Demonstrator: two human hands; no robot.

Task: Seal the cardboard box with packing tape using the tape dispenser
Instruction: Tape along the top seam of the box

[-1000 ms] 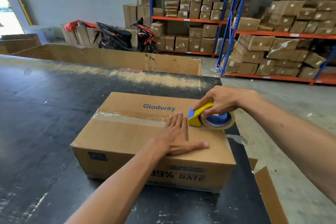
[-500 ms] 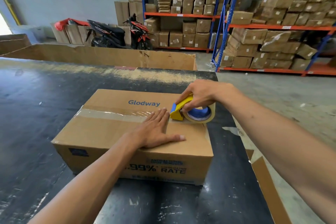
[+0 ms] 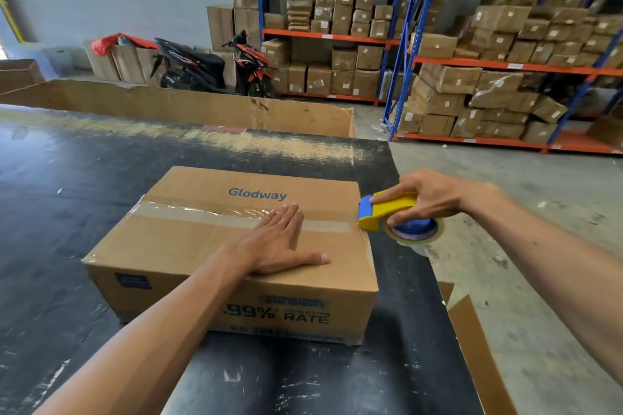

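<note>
A brown cardboard box (image 3: pixel 188 246) printed "Glodway" lies on the black table (image 3: pixel 67 185). A strip of clear packing tape (image 3: pixel 202 214) runs along its top seam from the left edge to the right edge. My left hand (image 3: pixel 279 242) lies flat on the box top, fingers spread over the tape. My right hand (image 3: pixel 428 195) grips the yellow and blue tape dispenser (image 3: pixel 387 210), which sits just past the box's right top edge, with the tape roll (image 3: pixel 416 232) hanging below it.
A long open cardboard bin (image 3: pixel 202 108) borders the table's far side. Loose cardboard pieces (image 3: pixel 478 347) stick up at the table's right edge. Beyond are a parked motorbike (image 3: pixel 215 67), shelving racks (image 3: pixel 414 40) full of boxes, and concrete floor (image 3: pixel 539 263) on the right.
My right hand has drawn the dispenser rightward along the seam, from mid-box to just over the right edge, laying more tape. My left hand stays flat on the box.
</note>
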